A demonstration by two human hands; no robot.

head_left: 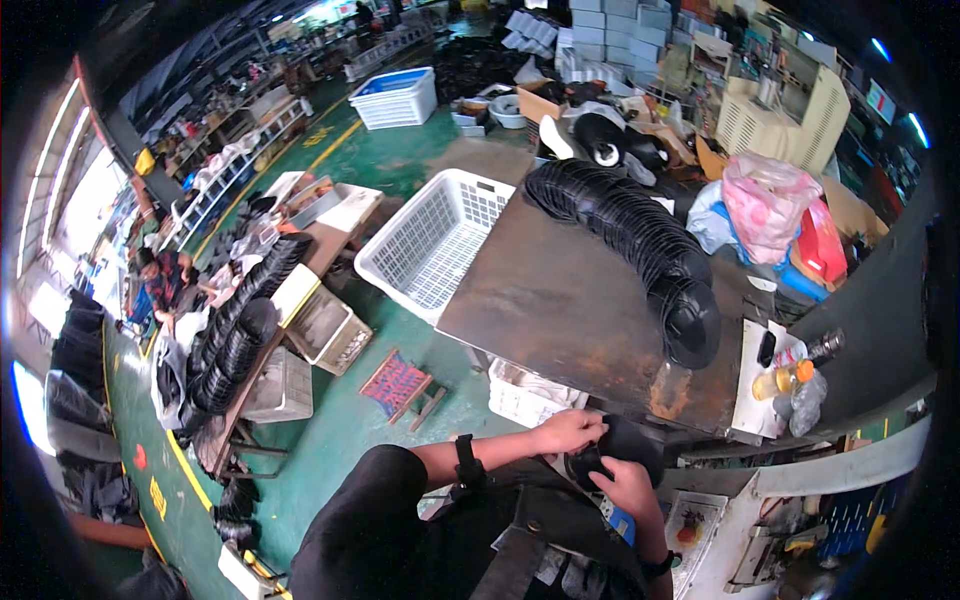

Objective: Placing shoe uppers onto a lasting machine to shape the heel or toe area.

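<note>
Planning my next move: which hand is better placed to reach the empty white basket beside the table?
Probably the left hand: it appears nearer the white basket, while the right hand sits farther right. Both hands seem busy at the black piece.

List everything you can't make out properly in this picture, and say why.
All in the head view:
Black piece at the hands: partly covered by the right hand, so its full outline is unclear.
White plastic basket below: its far part is hidden by the tabletop.
Co-worker at left: too small to tell what the hands hold.
Blue slotted panel: its lower right is lost in the dark fisheye rim.
</note>
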